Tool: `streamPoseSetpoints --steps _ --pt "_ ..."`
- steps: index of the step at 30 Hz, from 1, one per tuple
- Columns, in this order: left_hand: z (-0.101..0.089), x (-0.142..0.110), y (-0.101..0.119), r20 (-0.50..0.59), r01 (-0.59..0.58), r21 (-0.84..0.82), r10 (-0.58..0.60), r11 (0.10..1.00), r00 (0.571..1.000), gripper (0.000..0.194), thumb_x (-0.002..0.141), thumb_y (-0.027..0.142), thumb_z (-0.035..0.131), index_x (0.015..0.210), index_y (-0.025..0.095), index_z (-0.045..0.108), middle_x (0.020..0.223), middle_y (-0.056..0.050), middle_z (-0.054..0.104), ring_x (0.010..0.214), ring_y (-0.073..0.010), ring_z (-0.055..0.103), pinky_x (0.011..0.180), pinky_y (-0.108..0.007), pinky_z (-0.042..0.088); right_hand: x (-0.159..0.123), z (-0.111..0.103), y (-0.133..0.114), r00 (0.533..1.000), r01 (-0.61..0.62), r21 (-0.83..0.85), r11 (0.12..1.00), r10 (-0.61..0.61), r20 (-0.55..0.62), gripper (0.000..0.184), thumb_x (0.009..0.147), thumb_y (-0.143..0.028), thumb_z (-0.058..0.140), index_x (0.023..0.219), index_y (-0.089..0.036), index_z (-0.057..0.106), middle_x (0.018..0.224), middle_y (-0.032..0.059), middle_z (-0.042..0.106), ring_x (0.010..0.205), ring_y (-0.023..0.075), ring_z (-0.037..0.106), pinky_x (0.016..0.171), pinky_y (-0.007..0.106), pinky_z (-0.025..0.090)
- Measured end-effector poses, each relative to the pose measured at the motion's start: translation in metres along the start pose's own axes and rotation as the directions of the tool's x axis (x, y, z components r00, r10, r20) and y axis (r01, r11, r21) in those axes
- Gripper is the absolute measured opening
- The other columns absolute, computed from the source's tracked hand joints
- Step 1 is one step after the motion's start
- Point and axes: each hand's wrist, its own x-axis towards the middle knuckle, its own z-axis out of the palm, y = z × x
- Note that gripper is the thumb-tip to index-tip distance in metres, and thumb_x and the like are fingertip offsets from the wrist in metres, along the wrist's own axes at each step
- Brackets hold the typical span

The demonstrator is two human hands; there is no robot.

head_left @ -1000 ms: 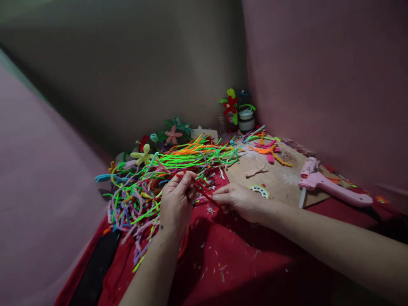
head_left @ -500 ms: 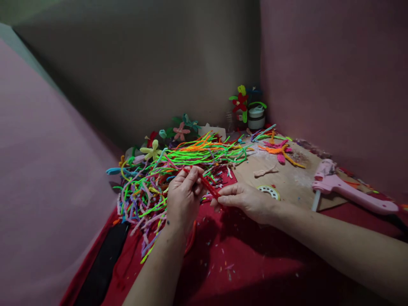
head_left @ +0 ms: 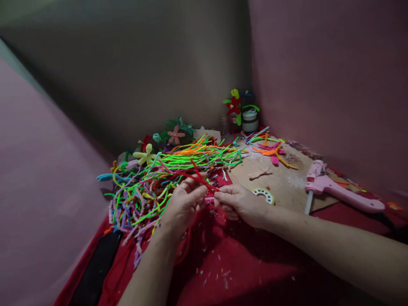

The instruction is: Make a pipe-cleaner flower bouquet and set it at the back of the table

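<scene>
My left hand (head_left: 183,203) and my right hand (head_left: 242,203) meet over the red cloth (head_left: 242,263), both pinched on a red pipe cleaner (head_left: 200,178). Its free end slants up and left above my fingers. Just beyond my hands lies a big tangled heap of coloured pipe cleaners (head_left: 159,174), mostly green, orange and purple.
A brown board (head_left: 283,182) on the right carries a pink glue gun (head_left: 338,191), a tape roll (head_left: 263,194) and orange and pink pipe-cleaner shapes (head_left: 272,152). Pipe-cleaner flowers (head_left: 174,135) lie behind the heap; a small jar (head_left: 249,120) with flowers stands in the corner. Walls close in left, back and right.
My hands have drawn closer together and slightly lower. The red pipe cleaner's free end now sticks up and left instead of lying straight between the hands.
</scene>
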Motion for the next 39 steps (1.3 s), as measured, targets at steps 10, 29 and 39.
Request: streamPoseSetpoints --steps 10,29,39 --pt "0.004 0.001 -0.018 0.024 -0.078 0.136 0.076 0.988 0.997 0.019 0.069 0.025 0.070 0.059 0.012 0.060 0.048 0.004 0.049 0.042 -0.0031 0.040 0.043 -0.016 0.028 0.000 0.000 0.001 1.000 0.022 0.005 1.000 -0.022 -0.009 0.029 0.079 -0.040 0.055 0.066 -0.014 0.053 0.044 -0.0068 0.039 0.037 0.0049 0.030 0.037 0.019 0.022" --pt "0.014 -0.007 -0.017 -0.110 -0.143 0.039 0.147 0.989 0.983 0.016 0.066 0.026 0.072 0.070 0.015 0.062 0.057 0.005 0.051 0.047 -0.0043 0.044 0.047 -0.016 0.038 0.005 -0.010 0.008 0.981 -0.182 0.375 0.909 0.143 0.130 0.011 0.074 -0.017 0.061 0.066 -0.011 0.055 0.053 -0.0008 0.055 0.043 0.0077 0.049 0.047 0.023 0.042" --pt "0.009 -0.007 -0.027 -0.143 -0.212 0.287 0.260 0.934 0.955 0.012 0.066 0.027 0.072 0.068 0.015 0.069 0.062 0.001 0.058 0.060 -0.0098 0.050 0.056 -0.020 0.041 0.004 -0.007 0.004 0.993 -0.118 0.215 0.969 0.115 0.030 0.017 0.072 -0.025 0.065 0.066 -0.012 0.055 0.050 -0.0021 0.056 0.038 0.0060 0.047 0.037 0.019 0.041"
